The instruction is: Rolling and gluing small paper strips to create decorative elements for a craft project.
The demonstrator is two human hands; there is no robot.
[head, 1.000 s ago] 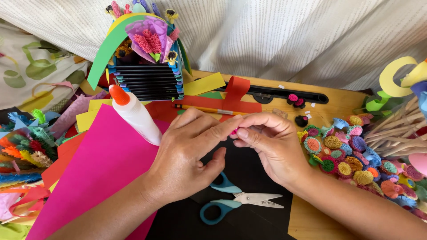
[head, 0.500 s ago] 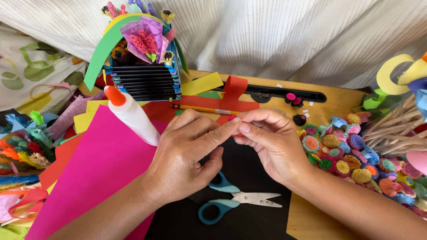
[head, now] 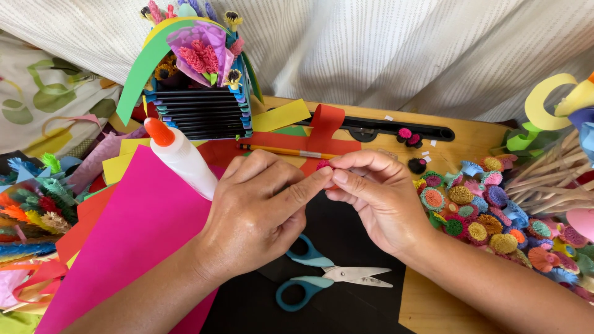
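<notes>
- Head view: left hand (head: 257,213) and right hand (head: 377,198) met fingertip to fingertip over the bench (head: 427,309); both pinched a small pink paper coil (head: 323,166), mostly hidden; it sat just above the black sheet (head: 346,238).
- Glue bottle (head: 182,158) lay tilted against the left hand, on pink paper (head: 136,235); scissors (head: 328,278) lay open below the wrists.
- Risk: grip looked thin, so the coil could unwind or drop among the pile of finished paper flowers (head: 489,216); a left-hand shift could knock the bottle and smear the paper.
</notes>
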